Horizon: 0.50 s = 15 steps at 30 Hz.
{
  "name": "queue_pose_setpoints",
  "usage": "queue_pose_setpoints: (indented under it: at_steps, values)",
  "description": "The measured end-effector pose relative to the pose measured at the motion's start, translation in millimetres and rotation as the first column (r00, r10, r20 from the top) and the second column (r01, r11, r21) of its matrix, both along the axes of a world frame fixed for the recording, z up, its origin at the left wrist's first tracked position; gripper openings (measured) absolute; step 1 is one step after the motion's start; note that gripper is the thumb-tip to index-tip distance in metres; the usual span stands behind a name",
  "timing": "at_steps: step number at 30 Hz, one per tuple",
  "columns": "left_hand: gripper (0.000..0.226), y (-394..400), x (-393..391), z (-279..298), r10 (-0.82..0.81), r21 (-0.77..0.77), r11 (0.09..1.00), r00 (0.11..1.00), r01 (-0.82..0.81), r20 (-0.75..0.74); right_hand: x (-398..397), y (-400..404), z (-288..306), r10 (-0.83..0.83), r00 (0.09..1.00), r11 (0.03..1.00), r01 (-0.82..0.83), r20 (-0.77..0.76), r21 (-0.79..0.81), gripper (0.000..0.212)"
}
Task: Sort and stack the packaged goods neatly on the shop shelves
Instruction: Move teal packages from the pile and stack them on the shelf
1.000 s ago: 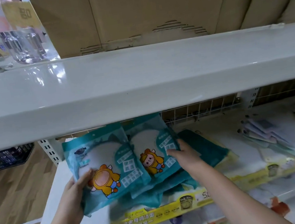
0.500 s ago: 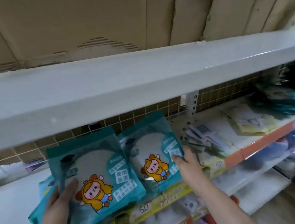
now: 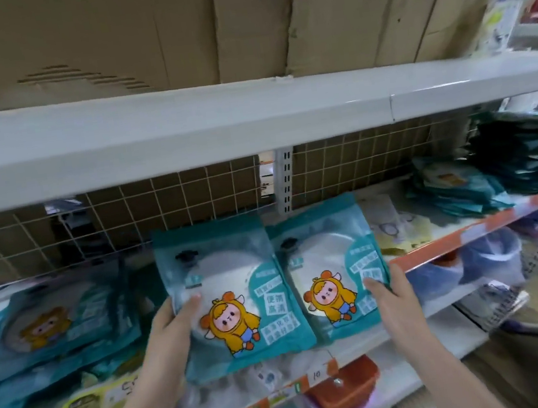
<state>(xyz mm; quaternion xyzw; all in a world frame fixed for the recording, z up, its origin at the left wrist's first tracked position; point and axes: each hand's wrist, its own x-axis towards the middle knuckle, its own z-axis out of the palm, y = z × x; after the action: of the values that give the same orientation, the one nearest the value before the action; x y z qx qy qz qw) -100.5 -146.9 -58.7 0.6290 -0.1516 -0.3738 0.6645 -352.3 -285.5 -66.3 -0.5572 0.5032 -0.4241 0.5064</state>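
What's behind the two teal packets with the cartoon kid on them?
Behind the left packet and right packet stands a white wire grid with brown cardboard showing through. The shelf directly under and behind them is covered, so anything lying there can't be seen.

Frame centre: two packets side by side, left packet in left hand, right packet in right hand | left of frame: packet pile on middle shelf | upper right: another stack | behind: wire grid | top: cardboard boxes on upper shelf
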Motion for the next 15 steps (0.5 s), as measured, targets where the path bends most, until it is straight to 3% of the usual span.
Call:
queue_pose_setpoints:
  at_steps: [7, 15]
  values:
    - [0.017, -64.4, -72.7, 5.1, -0.123, 0.018, 0.992, 0.992, 0.123, 0.014, -82.3, -29.9, -4.5, -0.125, 0.992, 0.992, 0.125, 0.02, 0.016, 0.014]
    - [0.019, -142.9, -112.1, 12.6, -0.135, 0.019, 0.991, 0.99, 0.134, 0.049, -127.1, -84.4, -2.5, -0.172, 0.985, 0.984, 0.17, 0.032, 0.054, 0.014]
